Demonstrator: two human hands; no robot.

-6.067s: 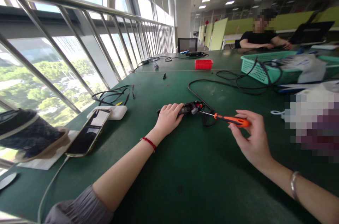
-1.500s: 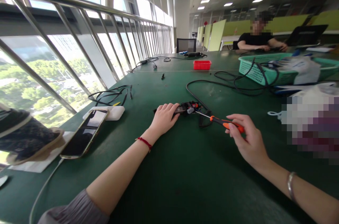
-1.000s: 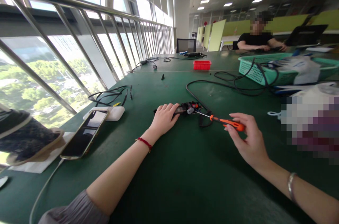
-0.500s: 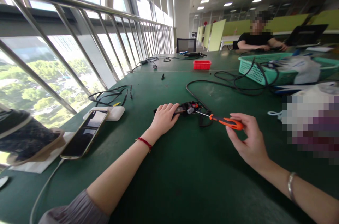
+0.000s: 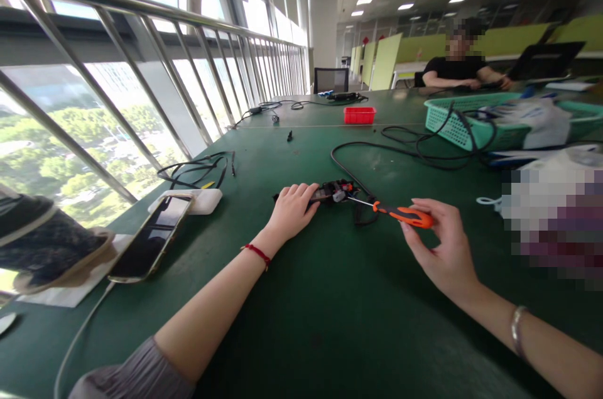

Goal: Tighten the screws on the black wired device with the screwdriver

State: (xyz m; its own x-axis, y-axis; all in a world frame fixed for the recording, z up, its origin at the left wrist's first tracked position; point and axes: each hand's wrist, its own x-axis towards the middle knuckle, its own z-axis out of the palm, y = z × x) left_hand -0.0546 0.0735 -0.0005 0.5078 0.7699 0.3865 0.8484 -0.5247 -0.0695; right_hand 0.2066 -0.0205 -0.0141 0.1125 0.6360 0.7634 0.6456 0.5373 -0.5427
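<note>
My left hand (image 5: 294, 207) lies over the left part of a black elongated device (image 5: 336, 191), its fingers closed round the body and holding it against the table. The device's right end shows exposed inner parts with bits of red and grey. A black power cord (image 5: 353, 169) runs from that end. In my right hand (image 5: 443, 245) is an orange-and-black screwdriver (image 5: 405, 215), pinched by the handle between thumb and fingers. Its thin shaft points left, with the tip at the device's open end; what exactly the tip touches is too small to tell.
To the left, a phone (image 5: 153, 239) leans on a white block (image 5: 205, 202) near coiled black cables (image 5: 198, 169). A red tray (image 5: 359, 115) stands farther back. Right of it are a green basket (image 5: 452, 125) and a plastic bag. A person (image 5: 456, 69) sits at the far right.
The screwdriver handle and the fingers of my right hand have shifted very slightly, the handle's end rising a little. My left hand and the device stay in place.
</note>
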